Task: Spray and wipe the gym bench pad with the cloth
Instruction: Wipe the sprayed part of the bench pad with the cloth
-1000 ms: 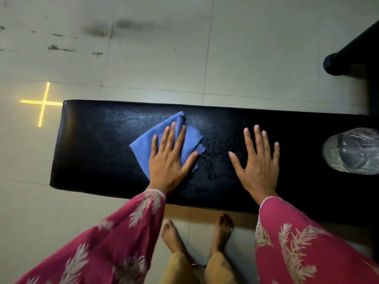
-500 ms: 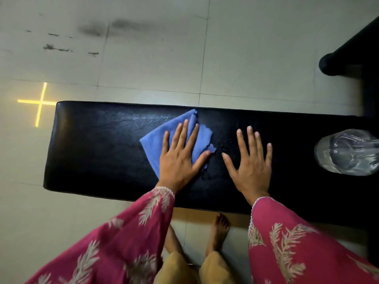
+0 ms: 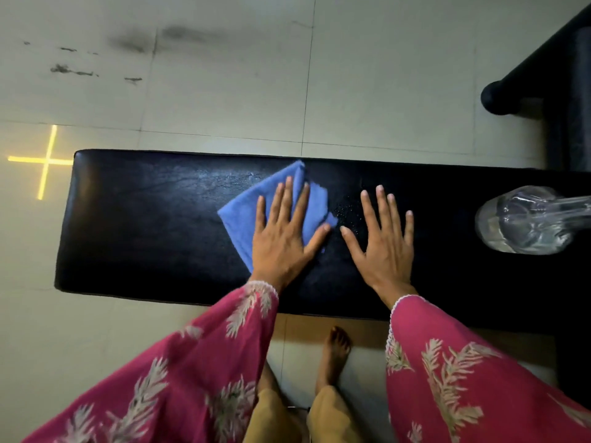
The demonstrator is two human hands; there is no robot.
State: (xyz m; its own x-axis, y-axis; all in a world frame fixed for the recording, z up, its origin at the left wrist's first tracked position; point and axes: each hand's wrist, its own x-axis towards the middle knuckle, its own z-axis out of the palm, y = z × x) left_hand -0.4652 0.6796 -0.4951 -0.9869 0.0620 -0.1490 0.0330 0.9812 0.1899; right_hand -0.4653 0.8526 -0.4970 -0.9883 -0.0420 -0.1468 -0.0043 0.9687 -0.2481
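Observation:
A black gym bench pad (image 3: 144,225) runs left to right across the view. A folded blue cloth (image 3: 243,215) lies on its middle. My left hand (image 3: 284,238) presses flat on the cloth with the fingers spread. My right hand (image 3: 383,247) rests flat on the bare pad just right of the cloth, holding nothing. Small water droplets (image 3: 347,212) glisten on the pad between the two hands. A clear plastic bottle (image 3: 524,222) stands on the pad's right end.
The bench stands on a pale tiled floor (image 3: 224,91) with dark scuffs. A yellow cross (image 3: 44,161) marks the floor past the pad's left end. Black equipment (image 3: 559,84) rises at the upper right. My bare feet (image 3: 332,353) stand beneath the near edge.
My left hand has slid the blue cloth to the right along the pad, over the wet patch, ending close to my right hand. The right hand has stayed flat on the pad.

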